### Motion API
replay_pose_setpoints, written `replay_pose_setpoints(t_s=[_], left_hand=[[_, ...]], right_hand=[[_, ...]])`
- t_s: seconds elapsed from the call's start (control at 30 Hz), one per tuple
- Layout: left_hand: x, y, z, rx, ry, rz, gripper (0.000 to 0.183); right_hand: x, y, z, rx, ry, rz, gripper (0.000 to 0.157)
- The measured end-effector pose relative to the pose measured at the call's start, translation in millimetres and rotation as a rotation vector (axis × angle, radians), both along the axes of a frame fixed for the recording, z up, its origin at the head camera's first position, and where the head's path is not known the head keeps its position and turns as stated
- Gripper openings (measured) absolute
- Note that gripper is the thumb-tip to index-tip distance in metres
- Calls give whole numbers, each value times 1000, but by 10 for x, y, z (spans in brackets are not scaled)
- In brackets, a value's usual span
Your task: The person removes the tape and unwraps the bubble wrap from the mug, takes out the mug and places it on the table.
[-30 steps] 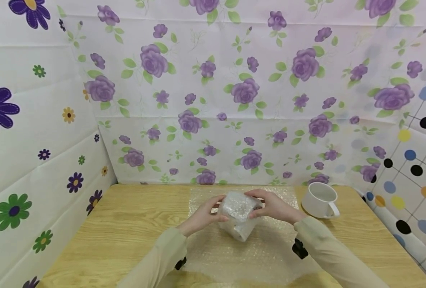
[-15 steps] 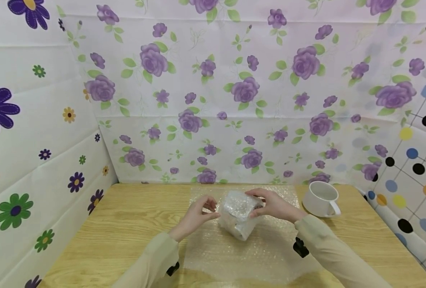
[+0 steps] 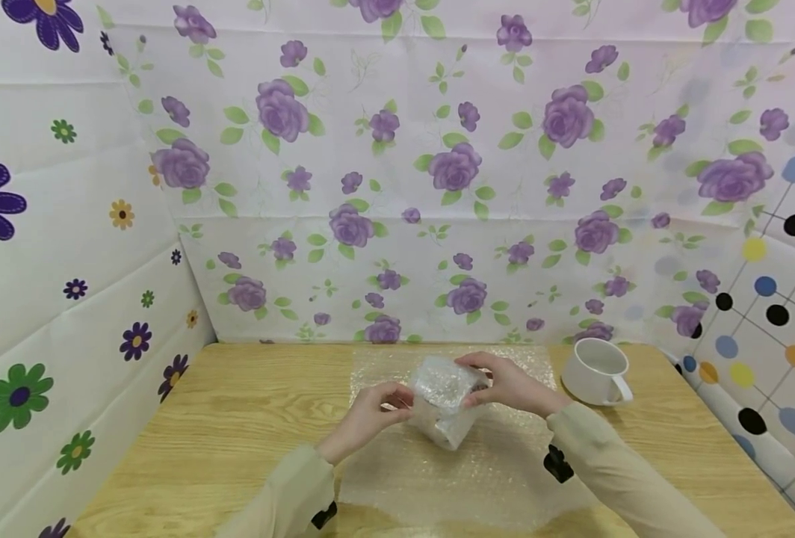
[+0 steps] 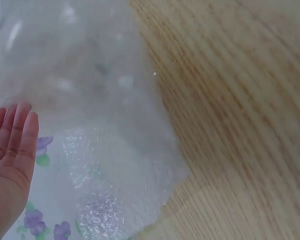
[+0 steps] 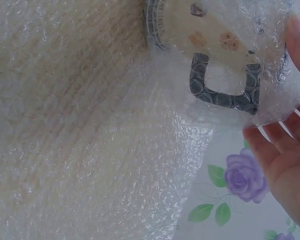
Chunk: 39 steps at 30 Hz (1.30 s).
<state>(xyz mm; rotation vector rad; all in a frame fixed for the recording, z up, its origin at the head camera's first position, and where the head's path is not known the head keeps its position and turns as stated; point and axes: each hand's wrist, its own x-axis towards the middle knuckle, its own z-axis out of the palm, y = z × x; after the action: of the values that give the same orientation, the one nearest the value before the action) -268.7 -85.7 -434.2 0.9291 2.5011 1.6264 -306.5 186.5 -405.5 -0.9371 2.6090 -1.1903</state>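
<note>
A mug wrapped in bubble wrap (image 3: 444,400) stands near the middle of the table, on a spread bubble wrap sheet (image 3: 465,486). Through the plastic, the right wrist view shows its dark squared handle (image 5: 225,95) and brown printed marks. My right hand (image 3: 512,385) holds the bundle from the right, thumb in front and fingers behind. On the other side is my left hand (image 3: 373,415), its thumb and fingertips right at the bundle's left edge. Its fingers look fairly straight in the left wrist view, reaching to the cloudy wrap (image 4: 90,75).
A white mug (image 3: 595,373) stands at the back right of the wooden table (image 3: 249,418), handle toward the front right. Flowered sheeting (image 3: 384,187) rises behind the table. More patterned sheeting encloses both sides.
My left hand let go of the bundle and drew back leftward, then returned to its left edge. The right hand has kept its hold, and the bundle has barely moved.
</note>
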Motion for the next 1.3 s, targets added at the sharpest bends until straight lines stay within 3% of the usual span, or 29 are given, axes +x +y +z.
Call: replay_pose_setpoints(t_s=[0.33, 0.63, 0.73, 0.93, 1.07, 1.17, 1.3], left_hand=[[9, 49, -110, 43, -9, 7, 18], [221, 133, 111, 99, -41, 34, 15], [177, 132, 39, 100, -68, 37, 13], [8, 157, -221, 43, -4, 80, 11], [19, 195, -231, 33, 34, 120, 10], [37, 217, -215, 68, 35, 113, 9], [110, 238, -96, 112, -12, 90, 7]], right_hand=[[-20, 2, -7, 7, 16, 14, 73], [1, -4, 10, -13, 11, 11, 72], [5, -4, 11, -15, 9, 9, 72], [21, -4, 4, -11, 1, 2, 71], [24, -3, -10, -12, 0, -1, 72], [18, -1, -19, -15, 0, 2, 73], [3, -3, -17, -23, 0, 4, 72]])
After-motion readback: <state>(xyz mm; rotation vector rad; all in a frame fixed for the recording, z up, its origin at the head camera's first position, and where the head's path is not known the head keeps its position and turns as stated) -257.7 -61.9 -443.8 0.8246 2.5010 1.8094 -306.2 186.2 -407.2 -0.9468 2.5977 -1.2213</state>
